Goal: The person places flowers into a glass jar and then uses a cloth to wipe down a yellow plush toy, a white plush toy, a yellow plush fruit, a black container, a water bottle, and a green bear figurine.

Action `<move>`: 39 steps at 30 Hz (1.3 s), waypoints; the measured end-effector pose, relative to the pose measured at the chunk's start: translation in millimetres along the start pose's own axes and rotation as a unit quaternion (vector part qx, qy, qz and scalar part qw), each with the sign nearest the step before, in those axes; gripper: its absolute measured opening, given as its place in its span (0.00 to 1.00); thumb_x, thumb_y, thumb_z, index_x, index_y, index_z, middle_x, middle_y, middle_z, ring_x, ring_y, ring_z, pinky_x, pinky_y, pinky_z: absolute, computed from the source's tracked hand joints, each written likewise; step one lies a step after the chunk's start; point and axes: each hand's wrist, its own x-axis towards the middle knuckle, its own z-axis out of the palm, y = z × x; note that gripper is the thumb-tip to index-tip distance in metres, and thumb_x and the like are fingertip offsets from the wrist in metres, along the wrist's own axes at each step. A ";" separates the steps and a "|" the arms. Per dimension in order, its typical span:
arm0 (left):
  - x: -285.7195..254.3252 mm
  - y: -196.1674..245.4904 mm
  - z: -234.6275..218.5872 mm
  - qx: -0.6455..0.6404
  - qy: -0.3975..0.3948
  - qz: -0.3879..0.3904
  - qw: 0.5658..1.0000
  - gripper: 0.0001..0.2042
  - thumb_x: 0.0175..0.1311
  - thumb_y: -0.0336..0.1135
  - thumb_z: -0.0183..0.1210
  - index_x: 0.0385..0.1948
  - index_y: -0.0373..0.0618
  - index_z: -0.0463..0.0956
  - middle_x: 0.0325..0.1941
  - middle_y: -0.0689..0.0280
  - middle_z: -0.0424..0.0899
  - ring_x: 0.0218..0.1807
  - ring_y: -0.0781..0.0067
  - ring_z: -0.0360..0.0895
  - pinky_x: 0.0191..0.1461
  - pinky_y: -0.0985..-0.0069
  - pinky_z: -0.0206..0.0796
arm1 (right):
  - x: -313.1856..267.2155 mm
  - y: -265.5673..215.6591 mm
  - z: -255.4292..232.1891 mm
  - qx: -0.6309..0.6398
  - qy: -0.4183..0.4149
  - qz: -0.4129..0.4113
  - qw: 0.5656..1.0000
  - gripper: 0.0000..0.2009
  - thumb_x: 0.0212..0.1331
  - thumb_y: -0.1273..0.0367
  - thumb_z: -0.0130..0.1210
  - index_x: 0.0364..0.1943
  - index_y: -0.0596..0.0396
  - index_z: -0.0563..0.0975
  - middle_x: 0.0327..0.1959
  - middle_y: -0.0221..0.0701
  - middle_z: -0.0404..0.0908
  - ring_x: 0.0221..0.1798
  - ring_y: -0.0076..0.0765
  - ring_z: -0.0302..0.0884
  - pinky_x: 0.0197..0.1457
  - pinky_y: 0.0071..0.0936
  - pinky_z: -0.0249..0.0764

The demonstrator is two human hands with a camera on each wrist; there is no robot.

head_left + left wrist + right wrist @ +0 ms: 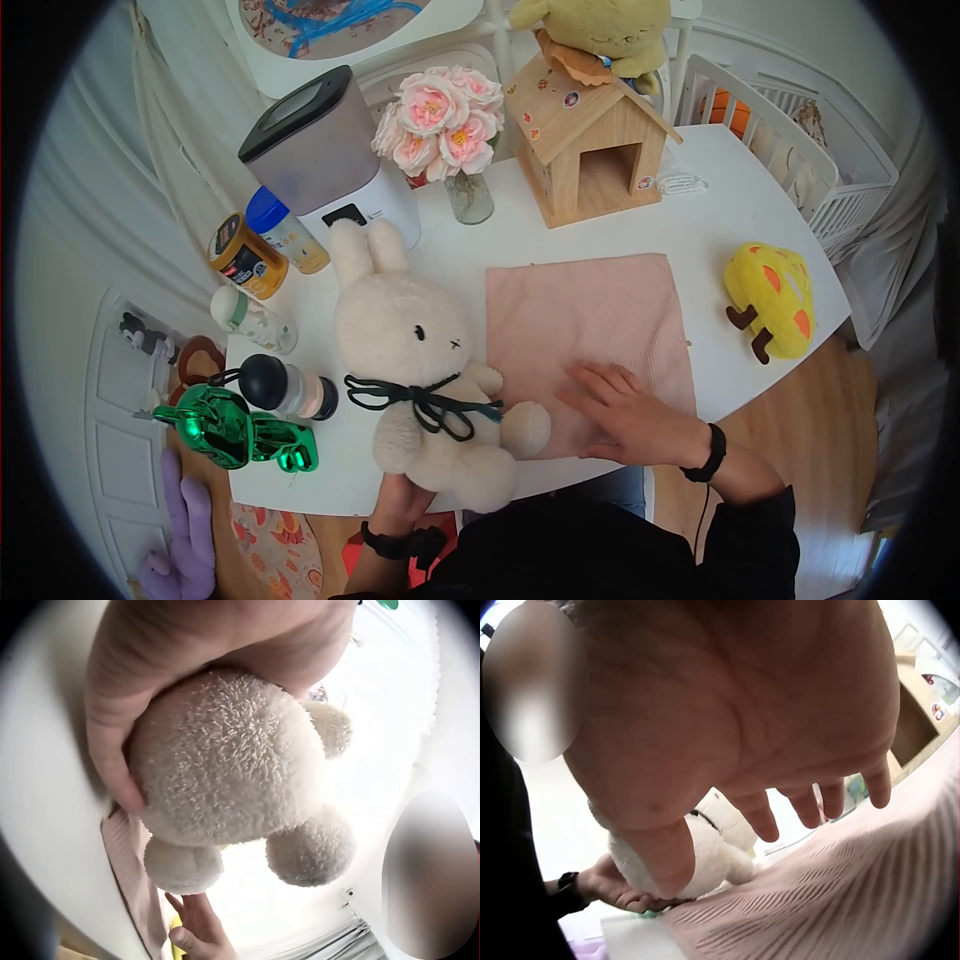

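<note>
A cream plush bunny (402, 330) with a dark green bow (432, 402) leans at the table's front, left of a pink ribbed cloth (590, 310) and partly over its edge. My left hand (403, 497) grips the bunny's underside; in the left wrist view the fingers curl round its plush body (232, 761). Over the cloth's lower right part is my right hand (630, 415), palm down with fingers spread and nothing held. In the right wrist view the right hand (742, 712) hovers above the ribbed cloth (817, 892), its fingers slightly bent.
Bottles (255, 320), cans (247, 262) and a shiny green figure (215, 425) line the left side. Behind stand a grey-white appliance (330, 150), a flower vase (470, 197) and a wooden house (590, 150). A yellow plush toy (775, 298) lies at the right.
</note>
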 end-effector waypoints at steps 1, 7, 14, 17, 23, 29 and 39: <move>1.0 -1.5 1.6 0.030 0.013 0.023 0.999 0.30 0.75 0.54 0.47 0.70 0.43 0.60 0.71 0.59 0.70 0.70 0.57 0.70 0.73 0.57 0.62 | 3.6 1.4 4.2 -0.010 -0.019 -0.027 0.999 0.31 0.54 0.61 0.68 0.61 0.56 0.71 0.69 0.49 0.62 0.73 0.57 0.56 0.76 0.48 0.52; 4.4 0.7 5.2 0.050 0.104 0.097 0.989 0.25 0.67 0.28 0.58 0.65 0.40 0.62 0.63 0.61 0.75 0.61 0.69 0.77 0.63 0.69 0.72 | 18.4 17.4 16.2 -0.097 -0.016 0.008 0.995 0.16 0.56 0.66 0.62 0.47 0.57 0.77 0.61 0.45 0.70 0.65 0.54 0.64 0.68 0.49 0.60; 13.4 -12.7 -44.8 0.246 0.102 0.171 0.949 0.22 0.61 0.25 0.65 0.57 0.36 0.72 0.55 0.57 0.81 0.57 0.65 0.79 0.62 0.71 0.69 | 11.6 68.3 -36.1 0.634 0.220 0.257 0.695 0.18 0.61 0.69 0.51 0.53 0.63 0.75 0.49 0.41 0.81 0.50 0.46 0.80 0.58 0.36 0.75; 21.8 2.0 -16.9 0.478 0.057 0.177 0.858 0.21 0.60 0.29 0.67 0.55 0.35 0.74 0.52 0.56 0.83 0.54 0.64 0.80 0.61 0.70 0.68 | 21.2 36.5 -65.0 0.756 0.262 0.043 0.598 0.22 0.69 0.63 0.44 0.61 0.62 0.71 0.59 0.41 0.79 0.59 0.43 0.78 0.67 0.40 0.72; 11.2 58.8 19.2 0.618 0.013 0.218 0.755 0.47 0.52 0.37 0.74 0.72 0.37 0.51 0.75 0.52 0.56 0.76 0.54 0.55 0.77 0.59 0.48 | 81.1 -15.8 -32.4 0.577 0.107 -0.104 0.803 0.21 0.65 0.78 0.54 0.63 0.59 0.71 0.62 0.33 0.70 0.67 0.35 0.66 0.72 0.32 0.60; 1.1 126.8 57.9 0.229 -0.094 0.313 0.917 0.47 0.53 0.36 0.69 0.73 0.40 0.48 0.72 0.53 0.62 0.72 0.57 0.65 0.73 0.61 0.58 | 117.0 -53.0 -14.8 0.450 0.122 -0.203 0.861 0.32 0.54 0.74 0.67 0.66 0.55 0.70 0.71 0.41 0.61 0.70 0.46 0.60 0.74 0.38 0.57; 57.8 109.0 129.8 0.298 -0.004 0.363 0.883 0.36 0.52 0.33 0.64 0.65 0.34 0.61 0.61 0.56 0.73 0.61 0.64 0.72 0.68 0.67 0.61 | 146.5 -71.5 -43.6 0.097 0.385 -0.230 0.888 0.40 0.55 0.49 0.66 0.71 0.51 0.67 0.72 0.51 0.58 0.73 0.65 0.54 0.74 0.55 0.55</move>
